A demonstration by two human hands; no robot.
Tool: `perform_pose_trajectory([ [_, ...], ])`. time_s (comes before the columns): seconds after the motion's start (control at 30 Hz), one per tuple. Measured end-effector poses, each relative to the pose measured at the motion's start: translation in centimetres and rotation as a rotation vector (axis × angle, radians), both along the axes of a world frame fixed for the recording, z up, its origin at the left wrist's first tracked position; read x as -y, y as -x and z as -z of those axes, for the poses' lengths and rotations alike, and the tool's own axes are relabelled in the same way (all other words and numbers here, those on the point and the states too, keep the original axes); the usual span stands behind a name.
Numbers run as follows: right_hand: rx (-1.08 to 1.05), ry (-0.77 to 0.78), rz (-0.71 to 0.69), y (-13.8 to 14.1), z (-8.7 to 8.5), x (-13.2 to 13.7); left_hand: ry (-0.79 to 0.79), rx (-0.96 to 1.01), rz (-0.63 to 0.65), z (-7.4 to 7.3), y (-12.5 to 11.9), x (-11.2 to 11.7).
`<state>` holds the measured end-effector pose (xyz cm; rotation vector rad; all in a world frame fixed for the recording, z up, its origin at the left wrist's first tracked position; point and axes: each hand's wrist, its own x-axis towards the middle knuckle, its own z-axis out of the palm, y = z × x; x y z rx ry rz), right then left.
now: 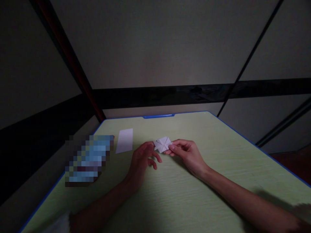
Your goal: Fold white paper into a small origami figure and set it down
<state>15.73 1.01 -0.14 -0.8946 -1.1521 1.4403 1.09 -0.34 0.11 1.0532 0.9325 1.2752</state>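
Observation:
A small piece of white folded paper (163, 144), with crease lines and flaps meeting near its middle, is held just above the table. My right hand (188, 153) pinches its right corner, thumb on top and fingers beneath. On the other side, my left hand (143, 158) has its thumb and index finger at the paper's left edge, seemingly pinching it, while the other fingers hang loosely curled. The left fingertips are partly hidden. A flat white paper sheet (124, 141) lies on the table to the left, beyond my left hand.
Both forearms reach over a pale green table (184, 194) with a blue rim. A pixelated bluish object (89, 158) lies at the table's left side. Behind the far edge, with its blue handle-like strip (159, 116), stand light panels (155, 45) with a black band.

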Motion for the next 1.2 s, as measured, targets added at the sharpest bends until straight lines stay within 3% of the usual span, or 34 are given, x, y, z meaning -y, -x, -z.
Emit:
perform_pose_trajectory([
  [0.27,0.061,0.002,-0.114,0.05,-0.22,0.28,-0.02,-0.249,-0.133,-0.2,-0.13,0.23],
  [0.5,0.089,-0.015,-0.118,0.11,-0.24,0.3,-0.029,-0.325,0.024,0.1,-0.2,0.23],
  [0.9,0.039,-0.041,-0.215,0.15,-0.08,0.41,-0.032,-0.317,0.041,0.53,-0.17,0.0],
  [1.2,0.096,-0.03,-0.088,0.02,-0.21,0.22,-0.026,-0.35,0.067,0.44,-0.14,0.19],
])
